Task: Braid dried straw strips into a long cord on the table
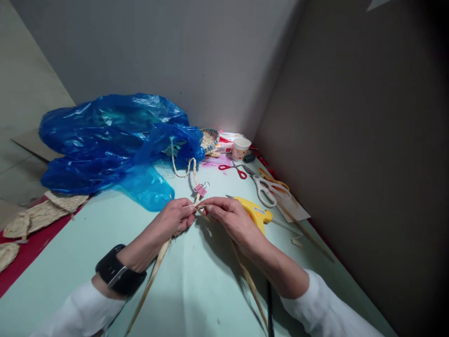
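My left hand (178, 216) and my right hand (228, 214) meet over the table, fingertips pinched on pale straw strands where a braid ends. The braided straw cord (191, 164) runs from these fingers back to the blue bag. A pink binder clip (200, 189) grips the cord just beyond my fingertips. One loose straw strand (150, 285) trails down below my left hand, and another strand (249, 278) hangs below my right hand. The exact crossing of the strands is partly hidden by my fingers.
A blue plastic bag (115, 140) fills the back left. To the right lie a yellow glue gun (257, 210), white-handled scissors (264, 189) and red-handled scissors (242, 174). Behind stand a paper cup (241, 149) and a woven basket (210, 139). Braided straw pieces (45, 215) lie at left.
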Tool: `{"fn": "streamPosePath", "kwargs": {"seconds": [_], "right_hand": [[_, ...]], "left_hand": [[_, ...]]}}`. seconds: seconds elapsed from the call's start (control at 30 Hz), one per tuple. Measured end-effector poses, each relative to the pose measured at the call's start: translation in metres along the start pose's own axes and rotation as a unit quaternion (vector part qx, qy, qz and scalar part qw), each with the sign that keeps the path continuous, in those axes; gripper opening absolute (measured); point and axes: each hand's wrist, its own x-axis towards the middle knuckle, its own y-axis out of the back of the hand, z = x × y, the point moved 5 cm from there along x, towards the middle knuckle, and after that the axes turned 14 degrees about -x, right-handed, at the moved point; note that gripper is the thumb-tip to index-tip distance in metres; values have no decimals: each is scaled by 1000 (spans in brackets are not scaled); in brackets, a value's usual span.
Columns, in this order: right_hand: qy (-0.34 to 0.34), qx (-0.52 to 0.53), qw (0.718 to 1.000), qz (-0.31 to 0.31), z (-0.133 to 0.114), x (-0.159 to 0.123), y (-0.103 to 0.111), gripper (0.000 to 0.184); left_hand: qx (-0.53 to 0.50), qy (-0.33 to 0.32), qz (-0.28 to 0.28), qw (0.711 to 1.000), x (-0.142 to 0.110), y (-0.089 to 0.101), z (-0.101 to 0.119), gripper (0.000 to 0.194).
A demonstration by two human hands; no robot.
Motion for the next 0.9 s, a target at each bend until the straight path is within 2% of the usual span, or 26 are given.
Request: {"fn": "streamPosePath", "kwargs": {"seconds": [0.1, 0.3, 0.47, 0.57, 0.7, 0.8, 0.9], "right_hand": [[-7, 71, 997, -6, 2, -1, -1, 29], [6, 139, 990, -26, -4, -5, 0, 33], [-46, 157, 986, -33, 2, -2, -6, 28], [-51, 155, 986, -26, 7, 1, -7, 30], [-37, 93, 995, -1, 11, 3, -2, 25], [-14, -17, 999, 34, 9, 2, 1, 13], [0, -137, 989, 65, 3, 0, 0, 5]], "left_hand": [[-2, 2, -2, 1000, 1, 1, -2, 22], [-6, 0, -5, 1000, 3, 1, -4, 19], [0, -6, -6, 1000, 0, 0, -1, 24], [2, -6, -3, 1000, 0, 0, 0, 26], [-2, -4, 3, 1000, 0, -1, 1, 26], [-2, 0, 3, 1000, 0, -2, 2, 29], [-3, 0, 1, 1000, 0, -3, 3, 30]]}}
